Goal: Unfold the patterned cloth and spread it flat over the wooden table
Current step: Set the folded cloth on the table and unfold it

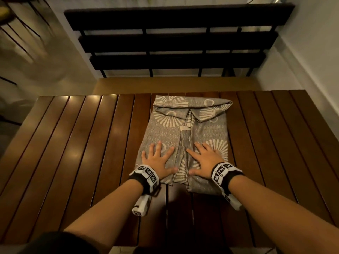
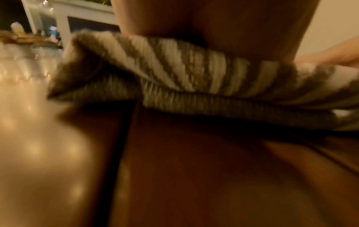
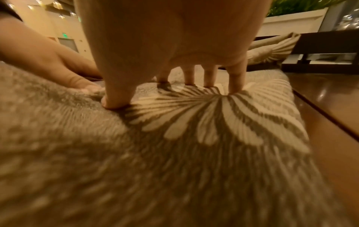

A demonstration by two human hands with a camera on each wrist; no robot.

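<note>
A grey cloth (image 1: 185,132) with white sunburst flowers lies folded in a thick rectangle at the middle of the slatted wooden table (image 1: 77,143). Its far end is tucked over in loose flaps. My left hand (image 1: 157,160) rests flat on the near left half with fingers spread. My right hand (image 1: 203,158) lies flat on the near right half, fingers spread over a flower. In the right wrist view the fingertips (image 3: 235,90) press into the cloth (image 3: 174,145), with the left hand (image 3: 58,64) beside. The left wrist view shows the cloth's folded edge (image 2: 194,92) under my palm (image 2: 213,23).
A dark slatted bench (image 1: 176,39) stands just beyond the table's far edge. White walls close in on both sides. Bare table slats (image 1: 275,143) stretch out left and right of the cloth. A white planter (image 3: 291,20) with greenery shows behind.
</note>
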